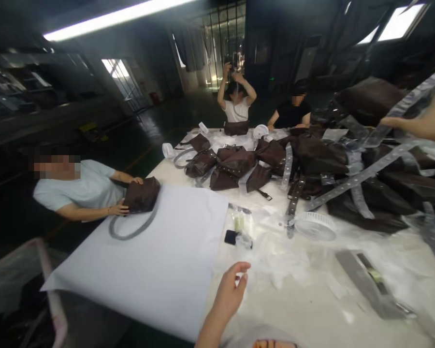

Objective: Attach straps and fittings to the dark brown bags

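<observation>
My left hand [229, 292] is over the near side of the table with nothing in it, fingers loosely curved and the thumb apart from them. At the right edge my right hand [429, 121] reaches over a pile of dark brown leather bags [321, 157], one finger stretched out; its other fingers are cut off or hidden. This finger crosses a plastic-wrapped strap [408, 102] by a raised brown bag [369, 100]; whether it grips the strap is unclear. Another wrapped strap with metal eyelets [366, 174] lies across the pile.
A grey tape dispenser [375, 285] and a white round fan [315, 224] are at right. A large white sheet [166, 261] overhangs the table's left edge. At left a co-worker [83, 188] handles a brown bag [142, 194]; two more people are at the far end.
</observation>
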Tool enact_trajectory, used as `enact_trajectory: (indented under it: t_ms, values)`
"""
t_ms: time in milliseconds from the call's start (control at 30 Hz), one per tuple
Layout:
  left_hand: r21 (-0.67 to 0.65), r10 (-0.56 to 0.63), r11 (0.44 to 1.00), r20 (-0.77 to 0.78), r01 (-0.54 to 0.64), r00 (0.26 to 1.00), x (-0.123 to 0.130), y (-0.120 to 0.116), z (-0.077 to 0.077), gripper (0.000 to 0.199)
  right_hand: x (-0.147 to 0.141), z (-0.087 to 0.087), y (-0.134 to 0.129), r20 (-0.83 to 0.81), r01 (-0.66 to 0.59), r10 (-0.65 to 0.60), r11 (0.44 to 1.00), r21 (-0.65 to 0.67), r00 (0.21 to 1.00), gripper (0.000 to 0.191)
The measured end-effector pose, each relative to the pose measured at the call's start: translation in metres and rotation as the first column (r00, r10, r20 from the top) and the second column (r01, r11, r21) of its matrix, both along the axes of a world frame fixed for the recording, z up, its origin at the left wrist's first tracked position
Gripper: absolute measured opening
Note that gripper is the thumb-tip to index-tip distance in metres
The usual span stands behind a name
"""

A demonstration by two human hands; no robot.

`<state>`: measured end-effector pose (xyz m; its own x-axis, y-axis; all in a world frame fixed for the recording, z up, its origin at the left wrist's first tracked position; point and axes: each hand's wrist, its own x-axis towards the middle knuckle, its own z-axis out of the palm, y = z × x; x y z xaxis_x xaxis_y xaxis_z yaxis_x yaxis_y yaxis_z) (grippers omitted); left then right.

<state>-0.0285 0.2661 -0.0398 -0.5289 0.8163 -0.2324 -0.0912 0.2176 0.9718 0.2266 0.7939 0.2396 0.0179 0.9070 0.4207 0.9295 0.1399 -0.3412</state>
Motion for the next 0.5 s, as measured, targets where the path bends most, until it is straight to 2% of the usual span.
enact_trajectory:
  t_ms: [33,100,167,233,333,400,500]
  values:
    - [-0.005,-0.015,1.0,-0.035,0.014,0.999,0.0,0.0,-0.004,0.026,-0.005,-0.021,-0.005,0.072,-0.103,0.101,0.995,0.014,0.992,0.073]
    - [-0.01,-0.027,1.0,-0.053,0.027,0.998,-0.001,-0.002,-0.013,0.026,-0.017,-0.074,-0.027,0.144,-0.342,0.332,0.938,0.05,0.932,0.061]
    - [-0.017,-0.028,0.999,-0.051,0.027,0.998,-0.006,-0.004,-0.02,0.025,-0.025,-0.134,-0.063,0.054,-0.428,0.428,0.904,-0.013,0.902,0.046]
    - [-0.035,-0.021,0.999,-0.075,0.019,0.997,-0.014,-0.005,-0.03,0.025,-0.027,-0.193,-0.109,-0.094,-0.414,0.403,0.892,-0.185,0.91,0.04]
    - [-0.083,0.003,0.997,-0.099,-0.011,0.995,-0.029,-0.004,-0.049,0.024,-0.023,-0.267,-0.184,-0.347,-0.427,0.298,0.812,-0.398,0.889,0.037]
    - [-0.118,0.041,0.992,-0.114,-0.054,0.993,-0.039,-0.003,-0.065,0.023,-0.017,-0.306,-0.232,-0.507,-0.481,0.229,0.753,-0.448,0.831,0.037]
    - [-0.205,0.088,0.973,-0.106,-0.109,0.99,-0.052,0.002,-0.09,0.022,-0.007,-0.354,-0.292,-0.668,-0.538,0.107,0.692,-0.482,0.736,0.041]
